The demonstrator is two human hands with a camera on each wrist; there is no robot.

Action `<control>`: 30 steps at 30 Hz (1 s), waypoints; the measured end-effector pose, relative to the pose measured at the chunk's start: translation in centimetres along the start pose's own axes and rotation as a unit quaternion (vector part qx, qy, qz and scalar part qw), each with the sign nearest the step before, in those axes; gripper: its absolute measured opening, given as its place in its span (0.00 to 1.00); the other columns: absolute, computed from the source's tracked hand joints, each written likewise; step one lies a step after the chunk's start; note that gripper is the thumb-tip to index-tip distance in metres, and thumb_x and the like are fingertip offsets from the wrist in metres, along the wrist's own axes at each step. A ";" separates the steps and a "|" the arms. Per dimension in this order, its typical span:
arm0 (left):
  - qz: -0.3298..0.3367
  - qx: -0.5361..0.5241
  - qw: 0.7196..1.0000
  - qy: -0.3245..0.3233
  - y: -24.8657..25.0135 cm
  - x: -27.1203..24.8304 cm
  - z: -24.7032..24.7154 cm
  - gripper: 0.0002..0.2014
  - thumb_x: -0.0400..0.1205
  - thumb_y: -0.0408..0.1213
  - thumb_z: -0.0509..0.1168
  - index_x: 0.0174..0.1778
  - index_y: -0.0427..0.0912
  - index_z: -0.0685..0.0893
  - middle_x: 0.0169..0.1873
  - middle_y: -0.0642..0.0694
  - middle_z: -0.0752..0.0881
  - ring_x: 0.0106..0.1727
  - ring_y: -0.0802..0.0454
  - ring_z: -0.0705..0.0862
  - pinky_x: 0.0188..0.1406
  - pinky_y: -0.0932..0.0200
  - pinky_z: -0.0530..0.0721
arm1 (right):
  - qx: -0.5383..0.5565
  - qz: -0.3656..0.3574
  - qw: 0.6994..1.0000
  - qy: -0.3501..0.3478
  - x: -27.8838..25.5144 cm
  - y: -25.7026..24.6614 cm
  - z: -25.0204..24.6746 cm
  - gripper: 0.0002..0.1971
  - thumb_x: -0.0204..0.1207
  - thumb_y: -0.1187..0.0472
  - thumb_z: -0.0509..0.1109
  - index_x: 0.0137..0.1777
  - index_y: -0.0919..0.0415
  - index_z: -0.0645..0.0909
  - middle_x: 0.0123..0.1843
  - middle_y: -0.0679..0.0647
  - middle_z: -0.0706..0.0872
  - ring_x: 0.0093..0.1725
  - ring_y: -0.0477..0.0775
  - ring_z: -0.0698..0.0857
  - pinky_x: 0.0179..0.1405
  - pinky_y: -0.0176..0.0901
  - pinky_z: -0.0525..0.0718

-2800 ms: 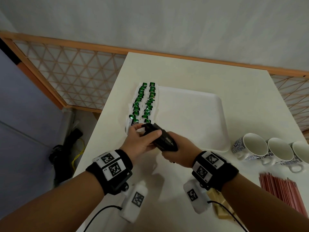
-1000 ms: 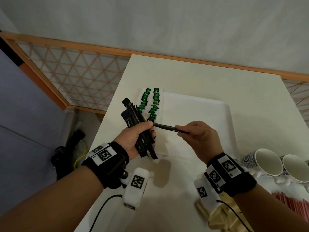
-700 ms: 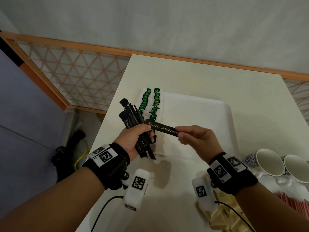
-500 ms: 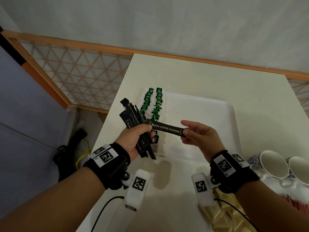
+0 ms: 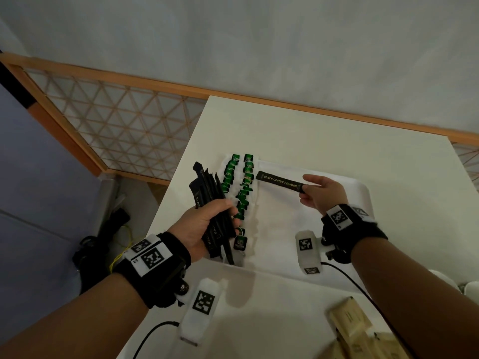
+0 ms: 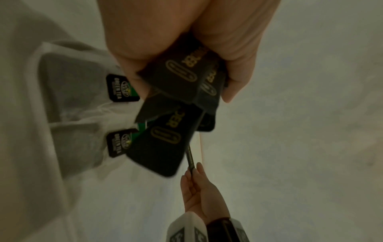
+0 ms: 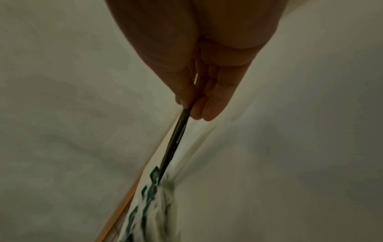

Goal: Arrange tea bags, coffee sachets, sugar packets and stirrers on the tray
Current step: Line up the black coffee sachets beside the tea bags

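Observation:
My left hand [image 5: 207, 224] grips a fanned bundle of black coffee sachets [image 5: 210, 198] over the tray's left edge; the left wrist view shows their lower ends [image 6: 165, 144] below my palm. My right hand [image 5: 318, 193] pinches the end of one black coffee sachet [image 5: 281, 180] and holds it level over the far part of the white tray [image 5: 298, 229]. The right wrist view shows that sachet [image 7: 174, 144] edge-on between thumb and fingers. Two rows of green-tagged tea bags [image 5: 239, 187] lie along the tray's left side.
Beige sugar packets [image 5: 350, 320] lie on the table at the near right. A white cup's rim [image 5: 466, 288] shows at the right edge. A wooden lattice screen [image 5: 116, 125] stands beyond the table's left edge, with floor clutter below it.
My right hand has drawn one sachet out of the bundle and carried it up and to the right, over the tray beside the tea bags. My left hand keeps the bundle.

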State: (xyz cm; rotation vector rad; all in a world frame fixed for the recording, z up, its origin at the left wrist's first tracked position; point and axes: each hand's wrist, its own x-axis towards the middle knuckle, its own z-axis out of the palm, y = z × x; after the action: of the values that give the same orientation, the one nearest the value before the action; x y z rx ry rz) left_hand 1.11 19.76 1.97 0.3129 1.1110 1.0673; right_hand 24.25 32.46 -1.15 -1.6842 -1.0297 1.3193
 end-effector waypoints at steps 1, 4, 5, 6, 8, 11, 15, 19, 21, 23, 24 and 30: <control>-0.002 0.003 1.000 -0.003 0.3 0.3 0.0 0.13 0.66 0.39 0.72 0.43 0.36 0.84 0.36 0.43 0.86 0.34 0.49 0.87 0.38 0.54 0.89 | -0.008 0.003 1.000 0.008 1.0 -0.1 0.2 0.11 0.76 0.72 0.67 0.55 0.59 0.83 0.36 0.58 0.86 0.34 0.51 0.85 0.35 0.36 0.88; -0.003 0.006 1.000 -0.001 0.9 1.3 0.0 0.07 0.73 0.35 0.69 0.43 0.35 0.83 0.36 0.42 0.86 0.32 0.49 0.87 0.33 0.55 0.88 | -0.025 0.016 0.999 0.026 3.2 -0.2 0.8 0.11 0.76 0.72 0.68 0.53 0.58 0.83 0.36 0.58 0.86 0.34 0.50 0.86 0.34 0.36 0.89; -0.003 0.006 1.000 0.002 1.1 1.6 0.0 0.05 0.76 0.33 0.67 0.43 0.35 0.83 0.36 0.42 0.85 0.32 0.49 0.87 0.32 0.55 0.88 | -0.028 0.017 0.999 0.029 3.7 -0.2 1.0 0.11 0.76 0.72 0.68 0.53 0.57 0.84 0.36 0.58 0.86 0.33 0.50 0.86 0.33 0.36 0.89; -0.004 0.007 1.000 0.004 1.3 2.0 0.0 0.04 0.79 0.32 0.66 0.44 0.34 0.82 0.35 0.42 0.85 0.32 0.48 0.87 0.32 0.54 0.88 | -0.030 0.017 0.999 0.031 4.1 -0.3 1.1 0.11 0.76 0.72 0.68 0.53 0.57 0.84 0.36 0.58 0.86 0.33 0.51 0.85 0.33 0.36 0.89; -0.001 0.013 1.000 0.006 1.7 2.7 0.1 0.03 0.79 0.31 0.66 0.42 0.34 0.82 0.34 0.42 0.85 0.32 0.48 0.87 0.32 0.54 0.89 | -0.040 0.015 0.999 0.033 4.9 -0.3 1.4 0.10 0.75 0.71 0.69 0.52 0.57 0.83 0.35 0.58 0.86 0.31 0.50 0.84 0.34 0.37 0.89; 0.010 0.044 0.999 -0.004 2.2 3.7 0.5 0.06 0.70 0.33 0.72 0.40 0.37 0.84 0.31 0.42 0.86 0.35 0.46 0.87 0.36 0.51 0.89 | -0.066 0.013 0.997 0.037 5.7 -0.3 1.5 0.10 0.74 0.69 0.71 0.53 0.57 0.84 0.37 0.57 0.87 0.31 0.51 0.84 0.37 0.38 0.89; 0.009 0.072 0.997 -0.005 2.5 4.6 1.1 0.09 0.65 0.37 0.75 0.38 0.39 0.87 0.31 0.41 0.87 0.36 0.46 0.88 0.35 0.53 0.89 | -0.064 0.003 0.997 0.042 6.2 -0.2 1.5 0.10 0.74 0.69 0.71 0.53 0.59 0.83 0.37 0.57 0.86 0.29 0.50 0.83 0.31 0.35 0.87; 0.006 0.074 0.997 0.004 2.5 5.1 1.8 0.07 0.71 0.34 0.73 0.42 0.37 0.86 0.31 0.40 0.87 0.32 0.48 0.88 0.29 0.56 0.87 | -0.063 -0.004 0.997 0.054 6.3 -0.2 1.3 0.10 0.75 0.69 0.70 0.55 0.61 0.83 0.43 0.59 0.87 0.29 0.50 0.83 0.29 0.33 0.87; 0.006 0.073 0.997 0.008 2.3 5.3 1.9 0.06 0.73 0.33 0.73 0.43 0.37 0.86 0.33 0.39 0.87 0.32 0.48 0.88 0.29 0.56 0.87 | -0.061 -0.003 0.997 0.055 6.3 -0.2 1.2 0.11 0.75 0.69 0.70 0.56 0.61 0.83 0.45 0.59 0.87 0.29 0.49 0.82 0.28 0.31 0.86; 0.006 0.072 0.997 0.010 2.2 5.4 2.0 0.06 0.73 0.33 0.73 0.44 0.37 0.85 0.34 0.39 0.87 0.33 0.47 0.88 0.29 0.56 0.87 | -0.057 -0.006 0.997 0.054 6.0 -0.3 1.2 0.11 0.75 0.69 0.69 0.56 0.62 0.83 0.44 0.58 0.87 0.30 0.49 0.82 0.28 0.31 0.86; 0.005 0.071 0.997 0.011 2.1 5.3 2.1 0.07 0.73 0.33 0.73 0.45 0.37 0.86 0.34 0.39 0.87 0.34 0.47 0.88 0.29 0.56 0.87 | -0.054 -0.010 0.997 0.055 5.7 -0.3 1.1 0.11 0.76 0.69 0.69 0.57 0.62 0.83 0.43 0.57 0.87 0.30 0.49 0.82 0.29 0.31 0.86; 0.004 0.099 0.995 0.008 1.9 4.9 2.6 0.26 0.62 0.37 0.78 0.57 0.34 0.87 0.50 0.36 0.90 0.52 0.40 0.89 0.47 0.50 0.88 | -0.033 -0.059 0.996 -0.061 1.4 -2.5 2.4 0.07 0.77 0.61 0.70 0.53 0.59 0.85 0.39 0.51 0.85 0.32 0.48 0.83 0.30 0.37 0.86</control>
State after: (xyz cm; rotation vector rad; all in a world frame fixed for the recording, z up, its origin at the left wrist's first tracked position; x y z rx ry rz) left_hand 2.51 25.50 1.65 0.4668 1.2335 0.9701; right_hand 21.78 34.90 0.16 -1.5811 -1.2376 1.3372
